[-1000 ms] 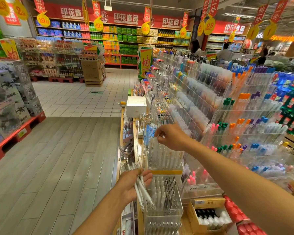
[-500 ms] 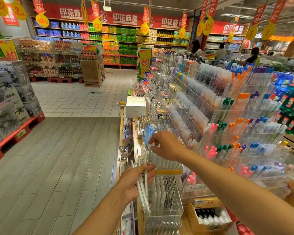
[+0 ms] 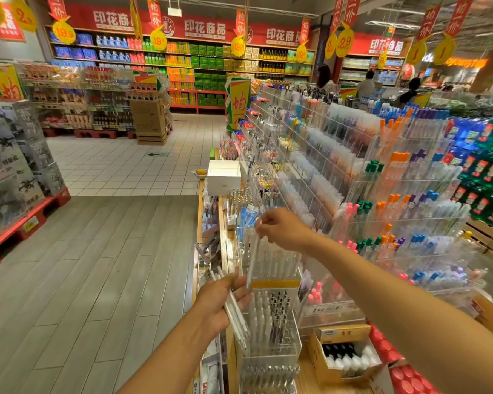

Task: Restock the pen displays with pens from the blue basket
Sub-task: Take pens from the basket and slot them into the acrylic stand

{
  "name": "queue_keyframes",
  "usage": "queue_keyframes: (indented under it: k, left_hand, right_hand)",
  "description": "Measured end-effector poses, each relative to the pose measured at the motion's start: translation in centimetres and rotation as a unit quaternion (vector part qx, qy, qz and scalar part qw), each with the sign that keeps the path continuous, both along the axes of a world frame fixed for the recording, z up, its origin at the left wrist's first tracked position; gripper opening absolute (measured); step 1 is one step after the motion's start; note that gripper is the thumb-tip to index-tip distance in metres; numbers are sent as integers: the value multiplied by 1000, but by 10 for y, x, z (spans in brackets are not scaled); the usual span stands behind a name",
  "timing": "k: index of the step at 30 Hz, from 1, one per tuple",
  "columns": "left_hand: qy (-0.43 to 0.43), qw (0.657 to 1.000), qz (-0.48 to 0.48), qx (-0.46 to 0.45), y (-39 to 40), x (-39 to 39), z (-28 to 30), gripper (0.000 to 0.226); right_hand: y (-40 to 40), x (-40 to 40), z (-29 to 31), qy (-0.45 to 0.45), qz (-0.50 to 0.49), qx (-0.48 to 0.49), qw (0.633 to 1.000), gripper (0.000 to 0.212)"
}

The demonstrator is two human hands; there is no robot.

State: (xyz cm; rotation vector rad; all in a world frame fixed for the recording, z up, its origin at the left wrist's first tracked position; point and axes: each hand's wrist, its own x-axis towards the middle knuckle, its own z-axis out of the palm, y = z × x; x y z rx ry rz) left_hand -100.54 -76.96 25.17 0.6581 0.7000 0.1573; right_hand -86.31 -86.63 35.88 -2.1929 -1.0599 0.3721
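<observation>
My left hand (image 3: 219,301) grips a bundle of white pens (image 3: 235,314) low in the middle, beside the stand's near end. My right hand (image 3: 282,228) pinches the top of a single white pen (image 3: 252,257), which hangs down towards the bundle. Behind that pen stands a clear pen display bin (image 3: 271,264) with a yellow strip, holding upright white pens. Below it a second clear bin (image 3: 271,322) holds white and dark pens. The blue basket is out of view.
Tiered clear racks (image 3: 382,194) of coloured pens run along the right. A white box (image 3: 224,177) sits on the stand's wooden ledge. A cardboard box of bottles (image 3: 345,354) lies at lower right. Open aisle floor (image 3: 97,265) is on the left; shoppers stand far off.
My right hand came back from the upper bin to the bundle, pinched one pen and lifted it up out of my left hand's bundle. The left hand rose slightly.
</observation>
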Motion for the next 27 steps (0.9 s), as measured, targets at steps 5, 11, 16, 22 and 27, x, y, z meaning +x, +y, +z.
queue_keyframes:
  k: [5,11,16,22,27]
  left_hand:
    - [85,996,0,19,5,-6,-18,23]
    - [66,998,7,7,0,-8,-14,16]
    - [61,998,0,2,-4,-7,-9,11]
    - [54,998,-12,8,-9,-7,-5,16]
    - [51,999,-10,3,-8,-7,-1,20]
  right_hand:
    - [-2,8,-5,-117,-1,32,993,13]
    - [-4,11,-26,-166,6,24,986,11]
    - [-2,13,-27,-165,8,32,986,14]
    - [1,13,-24,-163,23,25,986,16]
    - [1,14,-28,-175,31,1,984,15]
